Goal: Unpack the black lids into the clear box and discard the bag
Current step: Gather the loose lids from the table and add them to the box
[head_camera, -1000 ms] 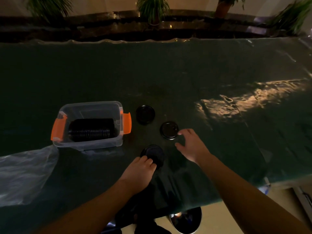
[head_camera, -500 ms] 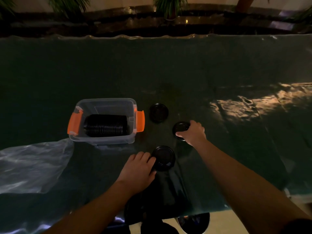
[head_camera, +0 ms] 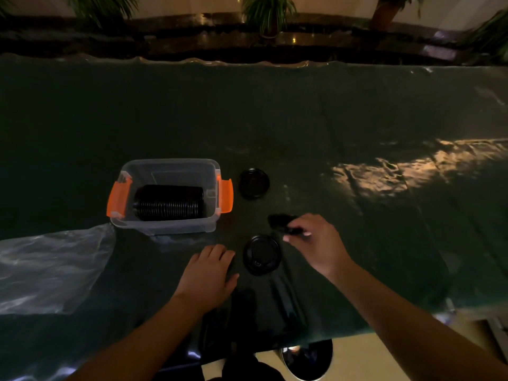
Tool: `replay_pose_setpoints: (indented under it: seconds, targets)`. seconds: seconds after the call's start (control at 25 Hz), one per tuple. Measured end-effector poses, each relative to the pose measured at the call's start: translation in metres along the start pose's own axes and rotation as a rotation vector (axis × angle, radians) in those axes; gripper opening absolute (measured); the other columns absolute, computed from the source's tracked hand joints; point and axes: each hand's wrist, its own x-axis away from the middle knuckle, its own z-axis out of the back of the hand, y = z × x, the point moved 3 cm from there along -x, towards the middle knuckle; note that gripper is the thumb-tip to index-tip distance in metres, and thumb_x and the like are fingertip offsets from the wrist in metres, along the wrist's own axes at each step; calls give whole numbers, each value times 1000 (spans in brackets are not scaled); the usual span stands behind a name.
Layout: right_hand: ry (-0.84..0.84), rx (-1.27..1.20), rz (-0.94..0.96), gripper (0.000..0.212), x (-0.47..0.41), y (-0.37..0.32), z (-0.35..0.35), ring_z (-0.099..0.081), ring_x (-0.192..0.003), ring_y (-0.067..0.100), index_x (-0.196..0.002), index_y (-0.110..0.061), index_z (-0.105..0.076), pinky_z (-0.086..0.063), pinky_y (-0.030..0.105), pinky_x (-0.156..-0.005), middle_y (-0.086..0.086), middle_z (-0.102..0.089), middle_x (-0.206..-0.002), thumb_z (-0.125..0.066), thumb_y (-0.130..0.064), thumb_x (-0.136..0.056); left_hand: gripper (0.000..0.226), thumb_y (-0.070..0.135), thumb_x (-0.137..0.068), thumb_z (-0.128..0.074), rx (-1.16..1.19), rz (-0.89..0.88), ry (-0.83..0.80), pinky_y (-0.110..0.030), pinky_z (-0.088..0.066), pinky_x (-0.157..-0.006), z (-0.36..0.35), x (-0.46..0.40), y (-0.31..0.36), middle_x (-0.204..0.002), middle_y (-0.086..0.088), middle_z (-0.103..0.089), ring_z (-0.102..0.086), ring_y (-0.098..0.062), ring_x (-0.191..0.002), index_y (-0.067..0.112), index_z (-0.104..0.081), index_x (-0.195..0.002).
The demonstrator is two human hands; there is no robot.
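A clear box (head_camera: 170, 167) with orange latches stands left of centre and holds a row of black lids (head_camera: 169, 202) lying on edge. One loose black lid (head_camera: 254, 183) lies flat just right of the box. Another black lid (head_camera: 262, 254) lies flat near the table's front. My right hand (head_camera: 313, 243) pinches a third black lid (head_camera: 281, 223), lifted and tilted above the table. My left hand (head_camera: 209, 272) rests flat on the table, fingers apart, just left of the near lid and not touching it. The empty clear bag (head_camera: 52, 266) lies crumpled at the left.
A dark green cloth (head_camera: 302, 119) covers the table, wrinkled at the right. The table's front edge runs just below my forearms, with a round bin (head_camera: 308, 361) on the floor beneath. Plants (head_camera: 268, 12) line a ledge beyond the far edge.
My right hand closed on the middle lid and lifted it off the table, tilting it. My left hand slid left off the near lid, which now lies fully uncovered.
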Motion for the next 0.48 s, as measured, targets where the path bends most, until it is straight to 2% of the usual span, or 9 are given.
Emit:
replay_pose_setpoints:
  seconds: [0.08, 0.16, 0.32, 0.48]
  targets:
    - [-60, 145, 262, 18, 22, -17, -14, -71, -92, 31, -90, -9, -83, -51, 31, -84, 6, -78, -92, -92, -9, -75, 57, 53, -93, -51, 17, 18, -4, -41, -42, -107, 0, 3, -4, -143, -2, -50, -45, -23, -132, 24, -47, -142]
    - [-129, 240, 405, 17, 37, -23, -32, -74, -93, 33, -91, -8, -84, -59, 36, -81, 7, -80, -92, -92, -5, -75, 58, 53, -94, -49, 30, 24, -17, -40, -41, -109, -1, 5, -5, -144, -1, -48, -43, -22, -134, 25, -45, -144]
    - [-227, 404, 400, 24, 45, -18, -58, -76, -102, 31, -96, -13, -85, -62, 41, -79, 4, -82, -99, -91, -6, -74, 58, 53, -94, -48, 49, 24, -17, -39, -40, -109, -2, 8, -7, -146, 0, -47, -43, -20, -134, 27, -43, -145]
    - [-224, 402, 404, 23, 51, -15, -62, -72, -109, 28, -106, -17, -82, -60, 40, -83, 2, -79, -113, -83, -24, -84, 59, 53, -94, -48, 61, 36, -15, -40, -40, -109, -3, 9, -7, -146, 0, -46, -42, -21, -135, 27, -42, -146]
